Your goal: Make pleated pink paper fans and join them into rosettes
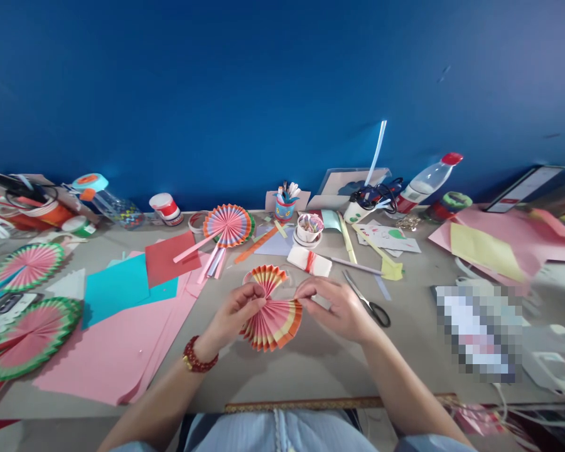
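Note:
A pleated paper fan (274, 325) in pink, cream and orange is partly spread above the table, with a gap on its right side. My left hand (235, 309), wearing a dark red beaded bracelet, pinches the fan at its centre, where the pleats meet. Thumb and fingers of my right hand (336, 306) are closed at the fan's right edge, beside the gap. A thin pale line runs from the centre towards those fingertips; whether it is the fan's edge or a thread I cannot tell. Scissors (370, 301) lie just right of my right hand.
Finished fans (228, 226) lie at the back and left. Pink paper sheets (108, 351) and a blue sheet (115, 285) cover the left side. A white bundle (309, 260), a cup of pens (285, 207) and a tilted plastic bottle (426, 182) are at the back. A blurred-out device (475, 333) lies right.

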`<move>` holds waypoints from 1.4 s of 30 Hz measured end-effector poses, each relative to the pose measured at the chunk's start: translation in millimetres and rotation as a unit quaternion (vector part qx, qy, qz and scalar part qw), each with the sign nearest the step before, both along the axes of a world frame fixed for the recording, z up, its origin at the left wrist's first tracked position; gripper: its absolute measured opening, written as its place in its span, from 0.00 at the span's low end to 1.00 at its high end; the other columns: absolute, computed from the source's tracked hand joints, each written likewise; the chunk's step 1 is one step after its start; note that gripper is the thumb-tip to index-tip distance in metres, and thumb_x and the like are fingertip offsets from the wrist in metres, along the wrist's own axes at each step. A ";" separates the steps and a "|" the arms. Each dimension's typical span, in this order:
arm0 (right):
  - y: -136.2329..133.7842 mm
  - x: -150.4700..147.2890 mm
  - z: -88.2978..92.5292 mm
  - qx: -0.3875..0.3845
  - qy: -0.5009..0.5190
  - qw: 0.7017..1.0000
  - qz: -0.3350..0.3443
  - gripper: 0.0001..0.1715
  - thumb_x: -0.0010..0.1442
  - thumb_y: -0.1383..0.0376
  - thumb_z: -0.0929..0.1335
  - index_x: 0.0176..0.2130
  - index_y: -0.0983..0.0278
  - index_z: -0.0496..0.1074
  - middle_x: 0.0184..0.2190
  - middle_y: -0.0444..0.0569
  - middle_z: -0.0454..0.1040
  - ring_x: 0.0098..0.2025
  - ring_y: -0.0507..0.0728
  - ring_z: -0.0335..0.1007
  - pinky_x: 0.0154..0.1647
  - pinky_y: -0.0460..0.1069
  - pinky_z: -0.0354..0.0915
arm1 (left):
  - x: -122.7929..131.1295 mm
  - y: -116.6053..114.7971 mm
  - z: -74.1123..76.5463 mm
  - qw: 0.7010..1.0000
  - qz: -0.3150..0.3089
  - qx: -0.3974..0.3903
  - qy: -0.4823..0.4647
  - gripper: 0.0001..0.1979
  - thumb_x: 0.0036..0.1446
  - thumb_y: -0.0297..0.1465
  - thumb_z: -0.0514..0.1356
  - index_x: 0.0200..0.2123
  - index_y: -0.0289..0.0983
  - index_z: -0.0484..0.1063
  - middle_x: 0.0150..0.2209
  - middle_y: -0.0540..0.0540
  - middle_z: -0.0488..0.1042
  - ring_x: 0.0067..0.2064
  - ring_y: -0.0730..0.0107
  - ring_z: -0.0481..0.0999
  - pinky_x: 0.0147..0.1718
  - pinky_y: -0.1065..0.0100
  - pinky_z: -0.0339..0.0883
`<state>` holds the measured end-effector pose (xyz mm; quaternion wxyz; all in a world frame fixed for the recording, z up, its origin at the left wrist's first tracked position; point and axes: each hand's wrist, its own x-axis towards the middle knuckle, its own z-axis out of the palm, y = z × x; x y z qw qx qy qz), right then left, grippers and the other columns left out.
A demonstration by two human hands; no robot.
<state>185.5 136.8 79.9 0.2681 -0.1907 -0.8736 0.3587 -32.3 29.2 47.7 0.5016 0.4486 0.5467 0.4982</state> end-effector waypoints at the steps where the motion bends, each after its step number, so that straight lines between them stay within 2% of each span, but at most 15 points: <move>1: -1.3 -0.4 -0.4 0.016 0.003 1.000 0.003 0.06 0.65 0.67 0.64 0.39 0.61 0.71 0.35 0.50 0.78 0.38 0.56 0.74 0.41 0.49 0.69 | -0.5 -0.1 -1.2 1.000 0.004 0.006 -0.001 0.15 0.58 0.43 0.60 0.33 0.37 0.68 0.30 0.51 0.67 0.31 0.72 0.66 0.32 0.71 0.64; 5: -4.7 -1.8 2.9 0.024 -0.017 1.000 0.010 0.06 0.64 0.68 0.64 0.39 0.62 0.71 0.35 0.50 0.77 0.37 0.56 0.73 0.40 0.49 0.68 | -2.9 -1.1 -5.3 0.999 -0.004 0.036 0.036 0.12 0.60 0.41 0.59 0.33 0.37 0.68 0.30 0.50 0.67 0.33 0.71 0.67 0.34 0.70 0.64; 11: -7.1 -1.7 8.5 -0.069 -0.031 0.997 -0.012 0.07 0.60 0.71 0.66 0.37 0.62 0.74 0.33 0.46 0.77 0.34 0.52 0.74 0.36 0.45 0.68 | -2.5 0.4 -6.6 0.994 -0.030 0.063 0.085 0.12 0.63 0.41 0.56 0.35 0.37 0.68 0.32 0.49 0.68 0.34 0.71 0.67 0.36 0.70 0.64; 14: -8.7 -1.9 2.9 -0.124 -0.040 0.990 -0.045 0.05 0.60 0.68 0.68 0.35 0.62 0.76 0.31 0.45 0.78 0.32 0.52 0.74 0.32 0.44 0.67 | -0.3 1.3 -6.7 0.993 -0.030 0.065 0.098 0.12 0.64 0.40 0.56 0.36 0.37 0.69 0.33 0.49 0.69 0.36 0.70 0.69 0.37 0.70 0.64; 18: -13.7 -6.3 -9.6 -0.172 -0.016 0.982 -0.079 0.05 0.60 0.66 0.69 0.36 0.63 0.77 0.31 0.46 0.79 0.31 0.53 0.74 0.33 0.45 0.68 | 4.1 1.7 -9.0 0.992 0.006 0.071 0.106 0.14 0.64 0.41 0.55 0.38 0.36 0.69 0.34 0.48 0.70 0.36 0.69 0.69 0.37 0.70 0.64; 22: -20.6 -13.4 -16.9 -0.123 0.024 0.985 -0.121 0.06 0.60 0.68 0.68 0.37 0.62 0.77 0.33 0.46 0.78 0.33 0.53 0.74 0.34 0.46 0.67 | 8.6 2.0 -14.3 0.996 0.048 0.045 0.053 0.14 0.65 0.42 0.54 0.39 0.37 0.69 0.33 0.49 0.69 0.33 0.71 0.68 0.33 0.72 0.63; 26: -25.4 -18.6 -18.0 -0.088 0.068 0.985 -0.133 0.07 0.61 0.69 0.68 0.37 0.61 0.77 0.34 0.47 0.77 0.35 0.55 0.73 0.36 0.48 0.66 | 10.5 2.1 -20.1 0.998 0.055 0.043 0.002 0.13 0.64 0.42 0.57 0.39 0.37 0.70 0.33 0.50 0.70 0.34 0.71 0.69 0.35 0.72 0.64; 30: -26.5 -20.9 -18.8 -0.093 0.079 0.987 -0.108 0.07 0.61 0.69 0.67 0.36 0.61 0.76 0.33 0.47 0.77 0.35 0.55 0.72 0.37 0.48 0.66 | 11.2 1.4 -20.3 0.999 0.026 0.024 -0.029 0.14 0.59 0.40 0.63 0.43 0.37 0.72 0.39 0.48 0.75 0.40 0.67 0.73 0.41 0.69 0.67; 34: -25.4 -21.4 -20.3 -0.102 0.073 0.987 -0.101 0.05 0.61 0.69 0.68 0.34 0.61 0.74 0.31 0.47 0.76 0.34 0.55 0.71 0.36 0.48 0.65 | 12.2 -0.1 -17.5 0.993 0.007 -0.020 -0.113 0.17 0.56 0.38 0.66 0.45 0.37 0.73 0.41 0.46 0.77 0.41 0.65 0.76 0.42 0.66 0.69; 42: -29.5 -25.4 -19.5 -0.117 0.096 0.984 -0.094 0.06 0.60 0.70 0.68 0.34 0.62 0.75 0.31 0.46 0.75 0.33 0.54 0.71 0.36 0.48 0.65 | 13.8 -1.6 -14.4 0.979 0.041 -0.026 -0.200 0.14 0.55 0.36 0.68 0.44 0.38 0.76 0.42 0.46 0.79 0.42 0.66 0.77 0.44 0.68 0.70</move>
